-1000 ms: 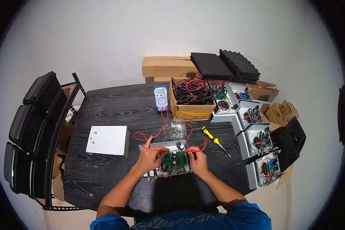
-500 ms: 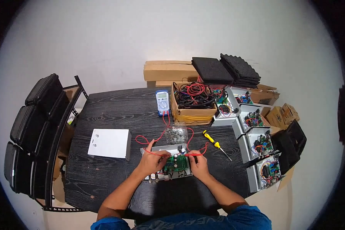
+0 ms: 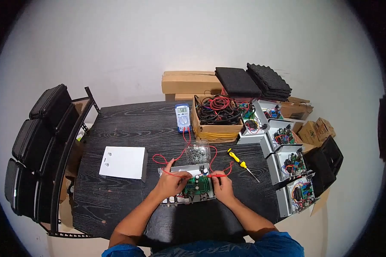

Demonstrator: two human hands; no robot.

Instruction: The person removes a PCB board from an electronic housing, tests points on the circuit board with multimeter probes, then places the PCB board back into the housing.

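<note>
My left hand [image 3: 172, 183] is closed on a red test probe [image 3: 169, 172] over the left part of a green circuit board [image 3: 197, 186]. At the board's upper right corner, my right hand [image 3: 222, 188] pinches a second red probe [image 3: 218, 175]. The board sits in an open white metal case [image 3: 179, 168]; the hands partly cover it, and the probe tips are too small to make out. Red leads run from the probes to a blue and white multimeter [image 3: 182, 118], whose display shows digits. A clear box of screws [image 3: 197, 153] stands just behind the case.
Right of the case lies a yellow and black screwdriver [image 3: 243, 164]. A white cover [image 3: 123, 162] rests at left. A cardboard box of cables [image 3: 217, 130] stands behind; several opened cases with boards [image 3: 294, 165] line the right edge. Black cases [image 3: 34, 141] fill a rack at far left.
The multimeter display, blank-looking before, now shows digits. The whole view has shifted slightly, with things sitting a little lower. Both hands keep their places at the board.
</note>
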